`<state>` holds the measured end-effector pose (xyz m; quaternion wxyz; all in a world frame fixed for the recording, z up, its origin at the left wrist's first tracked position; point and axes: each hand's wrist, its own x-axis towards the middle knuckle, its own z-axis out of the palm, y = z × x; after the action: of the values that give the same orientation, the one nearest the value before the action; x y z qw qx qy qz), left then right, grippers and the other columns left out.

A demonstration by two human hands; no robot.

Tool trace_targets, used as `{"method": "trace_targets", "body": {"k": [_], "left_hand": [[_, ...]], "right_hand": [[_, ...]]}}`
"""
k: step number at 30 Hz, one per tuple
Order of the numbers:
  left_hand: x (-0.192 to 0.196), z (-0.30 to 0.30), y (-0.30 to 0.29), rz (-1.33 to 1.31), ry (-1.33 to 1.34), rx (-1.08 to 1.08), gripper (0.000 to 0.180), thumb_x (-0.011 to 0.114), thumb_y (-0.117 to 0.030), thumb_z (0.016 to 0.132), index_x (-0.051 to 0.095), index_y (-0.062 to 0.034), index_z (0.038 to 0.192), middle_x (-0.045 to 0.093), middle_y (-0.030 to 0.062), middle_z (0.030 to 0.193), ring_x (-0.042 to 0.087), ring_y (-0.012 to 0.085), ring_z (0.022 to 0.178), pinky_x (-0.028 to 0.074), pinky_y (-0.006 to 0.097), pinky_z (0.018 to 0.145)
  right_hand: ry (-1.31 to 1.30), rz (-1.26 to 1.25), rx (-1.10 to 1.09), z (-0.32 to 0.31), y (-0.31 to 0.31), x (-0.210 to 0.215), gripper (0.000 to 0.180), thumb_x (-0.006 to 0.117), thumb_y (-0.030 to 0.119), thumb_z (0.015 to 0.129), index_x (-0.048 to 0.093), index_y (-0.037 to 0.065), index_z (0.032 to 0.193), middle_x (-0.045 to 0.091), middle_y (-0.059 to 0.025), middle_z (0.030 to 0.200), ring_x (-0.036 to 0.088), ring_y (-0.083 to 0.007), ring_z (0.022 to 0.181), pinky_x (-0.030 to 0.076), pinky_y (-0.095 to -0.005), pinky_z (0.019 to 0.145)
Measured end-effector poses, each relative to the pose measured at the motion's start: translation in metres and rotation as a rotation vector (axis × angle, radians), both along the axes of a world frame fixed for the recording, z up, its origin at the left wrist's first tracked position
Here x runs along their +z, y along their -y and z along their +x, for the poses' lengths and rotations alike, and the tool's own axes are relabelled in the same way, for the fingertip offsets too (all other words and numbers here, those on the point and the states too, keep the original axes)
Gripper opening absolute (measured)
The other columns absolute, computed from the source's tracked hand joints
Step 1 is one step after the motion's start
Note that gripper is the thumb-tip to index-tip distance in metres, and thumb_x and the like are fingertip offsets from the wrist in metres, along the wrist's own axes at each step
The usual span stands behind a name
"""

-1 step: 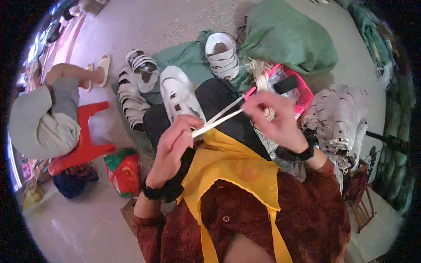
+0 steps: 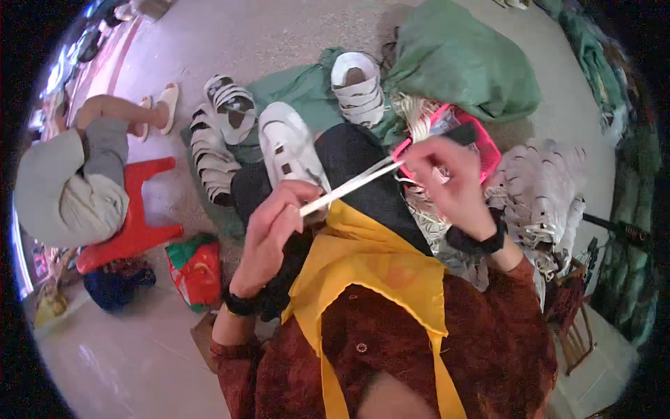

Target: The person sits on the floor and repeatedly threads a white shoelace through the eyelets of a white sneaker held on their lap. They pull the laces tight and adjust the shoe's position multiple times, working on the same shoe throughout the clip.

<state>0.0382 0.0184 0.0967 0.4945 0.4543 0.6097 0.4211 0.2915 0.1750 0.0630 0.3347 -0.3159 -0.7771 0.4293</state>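
Note:
A white shoelace [image 2: 349, 187] runs in two strands between my hands, over my lap. The fingers of my left hand [image 2: 272, 227] pinch its lower end. At the upper end my right hand [image 2: 450, 188] grips it, its fingers curled and somewhat blurred. Just beyond my left hand a white shoe [image 2: 286, 140] with dark square openings rests against my dark trouser leg, its near end partly hidden by the hand. Behind my right hand stands a pink basket [image 2: 495, 153], with a bundle of pale laces [image 2: 419, 115] at its left side.
White shoe pieces [image 2: 209, 157] and another white shoe [image 2: 357, 87] lie on green cloth. A full green sack [image 2: 464, 63] stands beyond. Pale shoe parts [image 2: 541, 181] are heaped at right. On the left, a person [image 2: 70, 188] sits on a red stool [image 2: 150, 209].
My right hand has moved slightly right and down. The two strands of the shoelace lie closer together than before. My left hand stays nearly in place.

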Motion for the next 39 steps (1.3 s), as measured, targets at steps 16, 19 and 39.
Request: {"method": "trace_targets", "body": {"k": [16, 19, 39], "left_hand": [[-0.017, -0.047, 0.026, 0.0, 0.027, 0.178, 0.034, 0.042, -0.025, 0.106, 0.067, -0.003, 0.101, 0.056, -0.0057, 0.086, 0.037, 0.0042, 0.074, 0.03, 0.021, 0.067], [-0.025, -0.049, 0.025, 0.0, 0.026, 0.171, 0.034, 0.042, -0.025, 0.105, 0.066, -0.0029, 0.1, 0.056, -0.0046, 0.085, 0.039, 0.0051, 0.074, 0.032, 0.021, 0.069], [-0.034, -0.018, -0.001, 0.158, -0.269, 0.074, 0.011, 0.062, -0.007, 0.097, 0.059, 0.0007, 0.09, 0.052, 0.0052, 0.086, 0.05, 0.0155, 0.08, 0.041, 0.028, 0.073]], "right_hand": [[0.583, 0.136, -0.543, 0.172, -0.099, -0.167, 0.019, 0.067, 0.023, 0.095, 0.068, 0.005, 0.098, 0.069, -0.0159, 0.079, 0.066, -0.0297, 0.069, 0.051, -0.0407, 0.065], [0.619, 0.236, -0.604, 0.206, -0.117, -0.191, 0.017, 0.066, 0.021, 0.094, 0.068, 0.005, 0.098, 0.069, -0.0187, 0.081, 0.067, -0.0375, 0.073, 0.052, -0.0448, 0.067], [-0.002, -0.617, 0.488, -0.086, 0.005, -0.012, 0.019, 0.071, 0.01, 0.095, 0.07, 0.002, 0.112, 0.071, -0.0007, 0.093, 0.063, -0.0067, 0.072, 0.052, -0.0242, 0.062]]}}
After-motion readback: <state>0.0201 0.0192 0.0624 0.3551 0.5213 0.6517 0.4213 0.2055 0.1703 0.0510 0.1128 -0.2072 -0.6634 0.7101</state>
